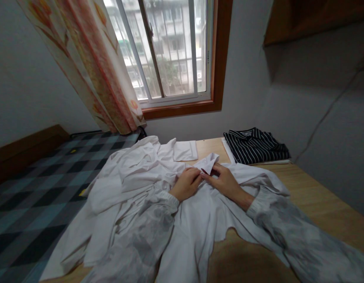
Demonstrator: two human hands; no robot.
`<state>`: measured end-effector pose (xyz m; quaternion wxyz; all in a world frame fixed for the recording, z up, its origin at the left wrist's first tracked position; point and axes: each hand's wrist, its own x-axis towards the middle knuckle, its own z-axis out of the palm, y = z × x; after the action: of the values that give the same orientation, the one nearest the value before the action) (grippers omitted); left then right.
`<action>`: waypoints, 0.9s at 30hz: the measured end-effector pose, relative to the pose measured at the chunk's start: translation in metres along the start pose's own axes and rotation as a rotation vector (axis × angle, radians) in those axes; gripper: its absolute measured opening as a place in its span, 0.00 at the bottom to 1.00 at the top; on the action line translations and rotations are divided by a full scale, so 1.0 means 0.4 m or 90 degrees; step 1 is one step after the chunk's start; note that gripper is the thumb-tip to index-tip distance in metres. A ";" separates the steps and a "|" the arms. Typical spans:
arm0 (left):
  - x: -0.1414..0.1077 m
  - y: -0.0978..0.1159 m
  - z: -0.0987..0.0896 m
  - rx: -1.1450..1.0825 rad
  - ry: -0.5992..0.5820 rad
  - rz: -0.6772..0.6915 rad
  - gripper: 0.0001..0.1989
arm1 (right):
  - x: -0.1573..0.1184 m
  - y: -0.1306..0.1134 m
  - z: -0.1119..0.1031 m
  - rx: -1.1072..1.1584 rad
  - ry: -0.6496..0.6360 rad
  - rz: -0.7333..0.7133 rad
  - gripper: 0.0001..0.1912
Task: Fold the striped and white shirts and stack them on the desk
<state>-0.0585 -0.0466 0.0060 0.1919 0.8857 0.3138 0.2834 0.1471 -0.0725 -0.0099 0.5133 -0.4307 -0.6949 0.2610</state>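
Observation:
A crumpled white garment (196,220) spreads over the wooden table (314,192), its folds reaching down toward the front edge. Near its collar, my left hand (188,182) pinches the white cloth with bent fingers. Just to the right, my right hand (225,181) grips the same cloth, thumb and fingers closed around a raised white flap. The fingertips of both hands nearly meet, and a small dark red spot shows between them. More rumpled white cloth (135,169) lies to the left of my hands.
A folded black-and-white striped shirt (255,146) rests on white cloth at the table's back right. To the left is a bed with a checked cover (52,188). Behind stand a window (173,55) and a flowered curtain (93,63). A wooden shelf (314,19) hangs upper right.

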 end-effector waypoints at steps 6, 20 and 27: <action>0.004 0.014 -0.004 0.004 0.002 -0.012 0.20 | -0.003 -0.023 -0.004 0.000 0.033 -0.014 0.14; 0.007 0.014 -0.008 -0.068 0.023 -0.027 0.20 | 0.002 -0.013 0.001 0.002 0.002 -0.052 0.11; 0.002 0.005 -0.011 -0.117 0.026 -0.049 0.17 | 0.001 -0.014 0.005 -0.019 0.016 -0.049 0.08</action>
<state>-0.0599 -0.0468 0.0106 0.2763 0.8456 0.3242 0.3216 0.1435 -0.0749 -0.0060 0.5251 -0.4147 -0.7082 0.2254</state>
